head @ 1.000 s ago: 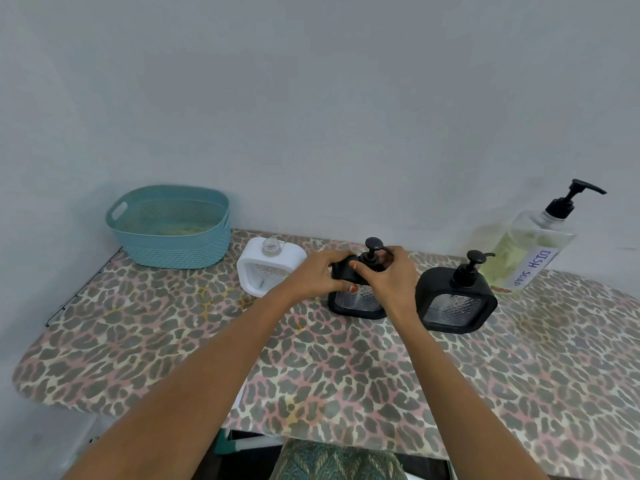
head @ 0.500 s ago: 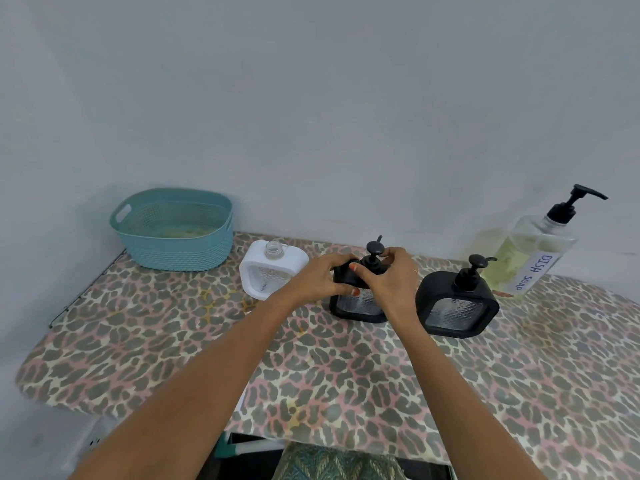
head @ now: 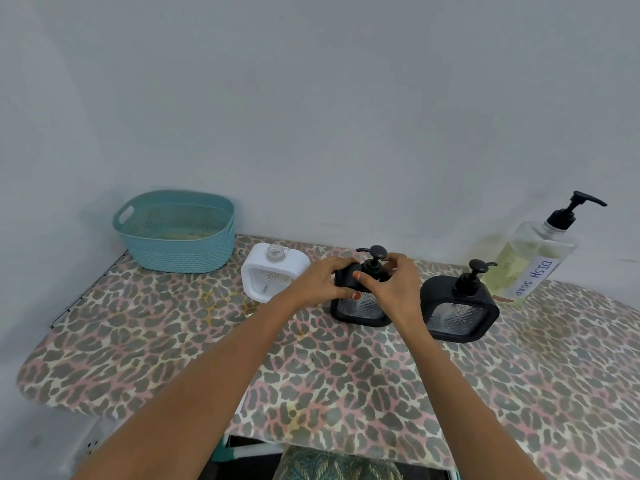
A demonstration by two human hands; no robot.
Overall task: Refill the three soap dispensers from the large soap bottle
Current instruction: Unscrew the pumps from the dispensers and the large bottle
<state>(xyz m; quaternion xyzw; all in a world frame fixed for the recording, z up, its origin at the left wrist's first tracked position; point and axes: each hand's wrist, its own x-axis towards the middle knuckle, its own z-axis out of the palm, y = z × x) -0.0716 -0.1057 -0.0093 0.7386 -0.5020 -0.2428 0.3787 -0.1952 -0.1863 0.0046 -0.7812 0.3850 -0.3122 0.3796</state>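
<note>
Turned leftward, middle dispenser's pump (head: 375,258) sits between right-hand fingers (head: 398,261)

Both forearms are bare, with no sleeves showing. The left hand (head: 322,282) has red polish on its thumbnail. The right hand (head: 394,289) wears nothing.

Three square dispensers stand upright in a row: white dispenser (head: 275,277), pump removed, neck open; middle black dispenser (head: 362,311) and right black dispenser (head: 459,308), pumps fitted. Large clear soap bottle (head: 535,268), labelled "DISH SOAP", stands far right, partly filled with yellowish liquid.
</note>
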